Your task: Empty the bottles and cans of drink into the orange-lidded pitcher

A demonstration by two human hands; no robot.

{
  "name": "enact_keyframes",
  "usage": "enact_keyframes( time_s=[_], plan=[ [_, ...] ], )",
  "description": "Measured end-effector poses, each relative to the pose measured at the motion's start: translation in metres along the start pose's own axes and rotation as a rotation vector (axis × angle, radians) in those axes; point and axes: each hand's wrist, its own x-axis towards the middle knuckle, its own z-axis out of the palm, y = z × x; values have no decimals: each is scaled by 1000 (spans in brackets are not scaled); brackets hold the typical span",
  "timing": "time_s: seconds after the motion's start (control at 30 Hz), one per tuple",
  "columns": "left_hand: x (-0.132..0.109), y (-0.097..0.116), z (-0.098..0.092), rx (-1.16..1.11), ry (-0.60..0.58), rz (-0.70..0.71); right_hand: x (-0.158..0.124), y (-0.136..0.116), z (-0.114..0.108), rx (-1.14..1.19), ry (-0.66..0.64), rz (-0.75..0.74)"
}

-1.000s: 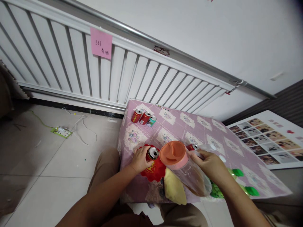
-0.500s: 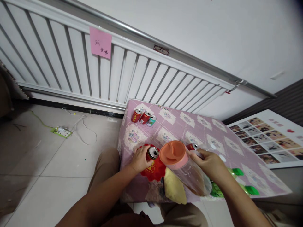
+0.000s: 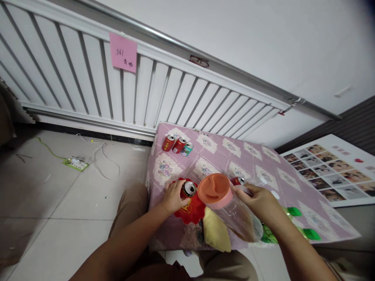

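Observation:
My left hand (image 3: 175,197) is wrapped round an open drink can (image 3: 190,189), which is upright over a red scalloped plate (image 3: 191,210). My right hand (image 3: 254,199) grips the handle of a clear plastic pitcher (image 3: 237,216) with an orange lid (image 3: 213,189). The pitcher is tilted, its lid toward the can and close to it, with brownish liquid lying along its lower side. Just beyond the right hand a red can (image 3: 238,181) is partly hidden. A yellow cloth (image 3: 216,230) lies between the plate and the pitcher.
Three cans (image 3: 179,145) stand at the far left of the cloth-covered table (image 3: 205,142). Green-capped bottles (image 3: 294,212) lie by my right forearm. Behind the table runs a white radiator (image 3: 187,91); a photo board (image 3: 328,171) leans at the right. A power strip (image 3: 75,164) is on the floor.
Almost nothing differs. Both hands keep their holds on the can and the pitcher, and the camera view has shifted very slightly.

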Motion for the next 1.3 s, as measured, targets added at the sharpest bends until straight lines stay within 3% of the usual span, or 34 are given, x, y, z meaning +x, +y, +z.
enact_keyframes(
  time_s=[1.3],
  plan=[
    [1,-3,1,-17,2,6,-1,0,-5,-39,-33,43]
  ],
)
